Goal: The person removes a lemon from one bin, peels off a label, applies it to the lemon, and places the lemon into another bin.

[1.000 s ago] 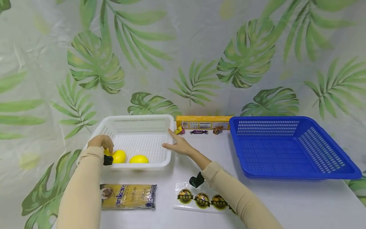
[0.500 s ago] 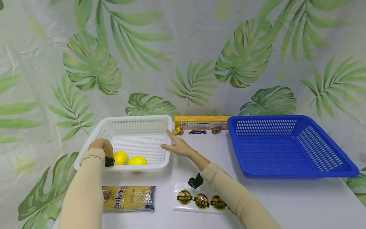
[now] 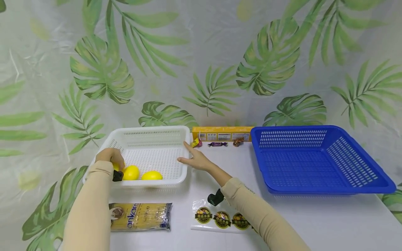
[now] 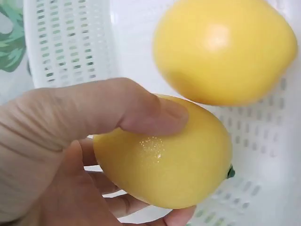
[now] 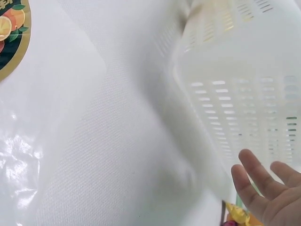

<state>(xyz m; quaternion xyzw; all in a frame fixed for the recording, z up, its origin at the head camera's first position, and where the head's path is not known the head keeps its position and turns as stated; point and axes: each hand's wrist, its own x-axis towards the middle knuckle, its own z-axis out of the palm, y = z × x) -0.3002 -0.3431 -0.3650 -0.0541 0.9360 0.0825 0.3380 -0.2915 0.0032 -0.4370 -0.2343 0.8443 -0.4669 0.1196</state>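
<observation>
In the left wrist view, my left hand grips a yellow lemon with the thumb across its top and the fingers curled beneath. This happens inside the white perforated basket, at its left end. A second lemon lies close beside the held one. From the head view, two lemons, one of them near the hand and another further right, rest along the basket's front wall. My right hand is at the basket's right wall, thumb and fingers spread; the right wrist view shows its fingers extended.
A blue basket stands at the right. Between the baskets are a yellow box and wrapped candies. In front lie a pasta pack and a clear plastic bag with round labels, partly under the right forearm.
The left hand shifts only slightly within the white basket, and the lemon under it shows a little more than half a second ago. The right hand stays at the basket's right wall.
</observation>
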